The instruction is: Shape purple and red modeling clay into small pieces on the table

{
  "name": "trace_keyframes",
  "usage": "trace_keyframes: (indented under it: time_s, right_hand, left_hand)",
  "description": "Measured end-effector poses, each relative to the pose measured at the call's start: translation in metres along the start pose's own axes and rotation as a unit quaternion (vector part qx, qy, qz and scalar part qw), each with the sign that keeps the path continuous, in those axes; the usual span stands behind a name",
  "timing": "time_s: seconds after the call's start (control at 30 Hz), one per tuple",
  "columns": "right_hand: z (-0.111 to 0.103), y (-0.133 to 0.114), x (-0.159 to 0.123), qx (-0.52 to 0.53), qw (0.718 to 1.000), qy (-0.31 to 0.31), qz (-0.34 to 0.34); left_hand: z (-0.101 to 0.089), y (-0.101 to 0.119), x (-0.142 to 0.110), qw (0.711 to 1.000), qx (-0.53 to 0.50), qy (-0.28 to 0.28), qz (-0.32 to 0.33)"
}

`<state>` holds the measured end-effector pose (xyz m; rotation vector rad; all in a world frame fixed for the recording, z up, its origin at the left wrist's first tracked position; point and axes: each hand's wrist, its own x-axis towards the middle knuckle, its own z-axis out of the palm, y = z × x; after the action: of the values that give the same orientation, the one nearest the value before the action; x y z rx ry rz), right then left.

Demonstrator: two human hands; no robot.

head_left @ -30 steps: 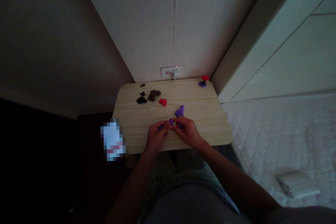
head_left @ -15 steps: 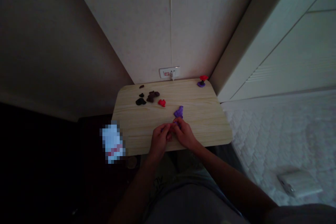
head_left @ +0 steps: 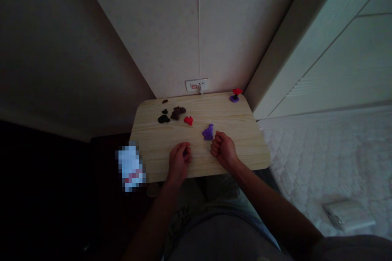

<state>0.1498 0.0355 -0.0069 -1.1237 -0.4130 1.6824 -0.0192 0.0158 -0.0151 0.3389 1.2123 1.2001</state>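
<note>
My left hand is curled over the front of the small table, with a dark purplish bit, apparently modelling clay, showing inside the fingers. My right hand makes a fist just right of a lump of purple modelling clay; whatever it may hold is hidden. Farther back lies a red clay lump. Brown clay pieces and a black clay lump sit to its left. At the back right corner stands a small clay figure with red top, dark stem and purple base.
The wood-grain table meets a wall with a socket and plug. Smaller dark bits lie at its back left. To the right are a pale mattress and a white box-like object. A blurred-out bright patch is at the left.
My hands were together in front of the purple clay and have moved apart, the left one leftward, the right one rightward. My right fingers have closed into a fist. The clay pieces on the table stayed put.
</note>
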Motion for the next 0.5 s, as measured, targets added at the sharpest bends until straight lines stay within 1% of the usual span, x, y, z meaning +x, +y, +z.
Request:
trace_keyframes:
  time_s: [0.1,0.23,0.5]
  right_hand:
    - [0.0013,-0.0006,-0.0008,0.028,1.000,0.002,0.006]
    - [0.0006,-0.0045,0.0005,0.051,0.999,-0.003,-0.010]
    - [-0.0023,-0.0089,0.0038,0.048,0.998,-0.006,-0.042]
  left_hand:
    - [0.0013,-0.0044,-0.0001,1.000,-0.004,-0.010,-0.015]
    - [0.0011,-0.0033,0.0015,0.999,-0.026,-0.033,-0.033]
    - [0.0002,-0.0013,0.0040,0.993,-0.074,-0.057,-0.070]
